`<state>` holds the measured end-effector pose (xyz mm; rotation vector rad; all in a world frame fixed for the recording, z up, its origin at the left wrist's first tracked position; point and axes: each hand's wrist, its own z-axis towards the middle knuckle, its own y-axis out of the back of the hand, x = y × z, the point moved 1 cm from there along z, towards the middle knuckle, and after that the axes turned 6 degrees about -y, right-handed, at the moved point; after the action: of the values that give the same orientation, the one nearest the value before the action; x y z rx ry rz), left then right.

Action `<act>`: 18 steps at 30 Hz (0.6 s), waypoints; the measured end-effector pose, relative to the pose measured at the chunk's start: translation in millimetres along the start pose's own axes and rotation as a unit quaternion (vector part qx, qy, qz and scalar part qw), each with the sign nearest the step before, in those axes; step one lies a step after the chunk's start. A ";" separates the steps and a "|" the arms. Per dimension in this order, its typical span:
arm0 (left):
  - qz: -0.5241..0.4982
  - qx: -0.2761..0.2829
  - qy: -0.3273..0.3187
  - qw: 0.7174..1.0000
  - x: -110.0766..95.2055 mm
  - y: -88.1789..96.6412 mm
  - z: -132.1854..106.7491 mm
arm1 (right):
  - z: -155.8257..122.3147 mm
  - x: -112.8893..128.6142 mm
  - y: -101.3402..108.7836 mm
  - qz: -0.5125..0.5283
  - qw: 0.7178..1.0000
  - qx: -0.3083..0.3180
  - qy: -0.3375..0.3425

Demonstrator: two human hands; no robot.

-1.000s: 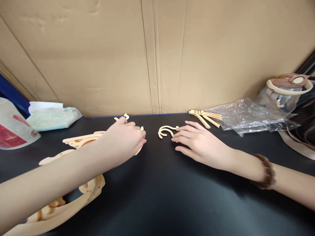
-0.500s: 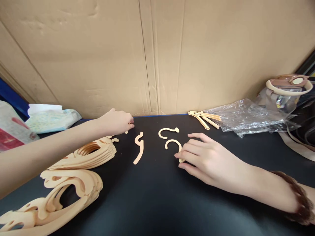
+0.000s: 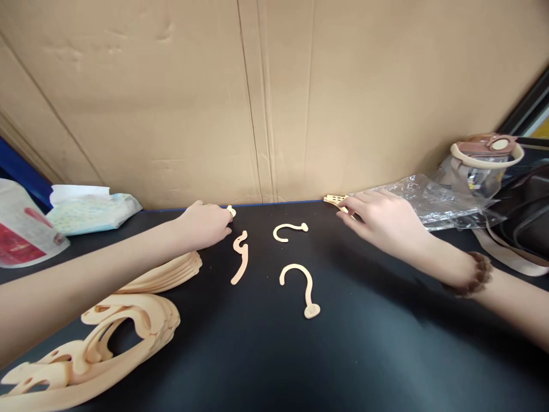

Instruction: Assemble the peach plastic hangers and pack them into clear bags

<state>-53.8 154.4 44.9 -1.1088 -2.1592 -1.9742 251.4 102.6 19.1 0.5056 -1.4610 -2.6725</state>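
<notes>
Reaching to the far edge of the table point(image 3: 386, 355), the right hand point(image 3: 381, 220) is the nearer to the wooden sticks point(image 3: 333, 199), whose visible ends poke out beyond its fingertips, toward the cardboard point(image 3: 197, 103). The sticks seem to run slantwise back under the fingers, toward the plastic bag point(image 3: 429, 197); most of their length is hidden. Thumb and forefinger stand a little apart there, though I cannot tell whether they grip. The left hand point(image 3: 206, 224) is at a small wooden piece point(image 3: 231, 210) showing just past its fingertips; its fingers are bunched, and whether they pinch it is hidden. Compared with half a second ago, the right hand has left the lower hook point(image 3: 312, 311), which now lies closer to the wearer, round end nearest, while the upper hook point(image 3: 304, 227) stays near its old spot.
</notes>
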 end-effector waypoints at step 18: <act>0.002 -0.083 -0.063 0.995 -98.1 17.6 -80.5 | -0.1 -17.4 -34.2 -0.068 0.989 0.134 0.007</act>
<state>-6.8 35.9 31.8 -1.2919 -2.0788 -2.1725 271.6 125.0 -4.7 0.6621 -1.8572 -2.5749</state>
